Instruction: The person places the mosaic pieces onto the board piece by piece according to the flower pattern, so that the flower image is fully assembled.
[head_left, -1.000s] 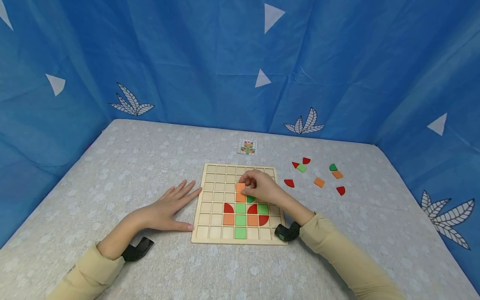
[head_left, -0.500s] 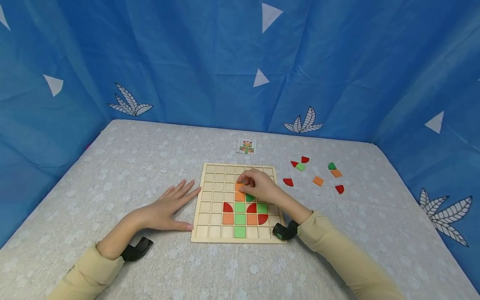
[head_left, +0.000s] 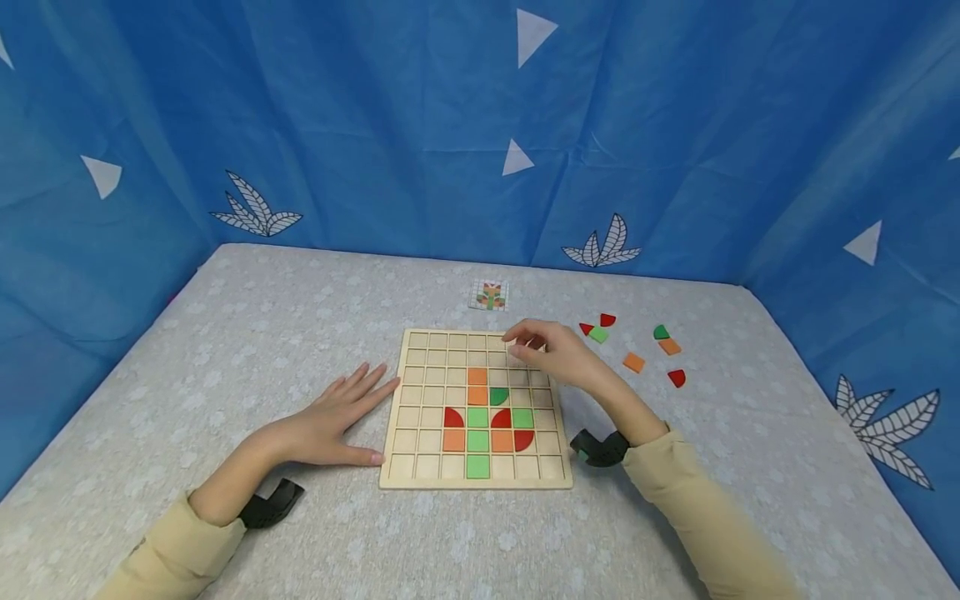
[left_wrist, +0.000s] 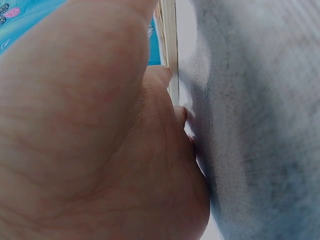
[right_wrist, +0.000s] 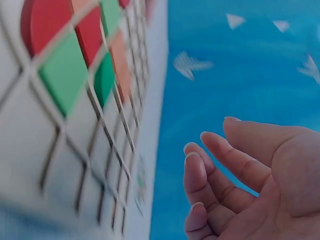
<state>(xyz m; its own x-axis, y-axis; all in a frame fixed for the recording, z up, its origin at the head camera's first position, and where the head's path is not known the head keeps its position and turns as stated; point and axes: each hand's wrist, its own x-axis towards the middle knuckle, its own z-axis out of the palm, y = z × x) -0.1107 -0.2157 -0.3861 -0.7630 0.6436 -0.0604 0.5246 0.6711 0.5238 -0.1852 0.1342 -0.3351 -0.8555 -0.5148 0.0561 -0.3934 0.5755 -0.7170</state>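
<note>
A wooden grid board [head_left: 430,467] lies on the table, with orange, light green, red and dark green tiles set in its cells. Two orange tiles [head_left: 477,386] stand one above the other near its middle, beside a dark green quarter-round tile [head_left: 498,396]. My left hand [head_left: 330,427] lies with spread fingers on the table, thumb and fingertips at the board's left edge. Above the board's upper right part hovers my right hand [head_left: 558,352], fingers loosely bent and nothing between them; the right wrist view shows the palm and fingertips bare.
Right of the board lie loose pieces: an orange tile [head_left: 633,362], another orange tile [head_left: 670,346], a light green tile [head_left: 598,334] and several red ones. A small pattern card [head_left: 489,295] rests behind the board. A blue curtain [head_left: 390,125] closes off the back.
My right hand has let go of the upper orange tile, which stays in its cell. The hand has lifted and moved right. My left hand keeps its place.
</note>
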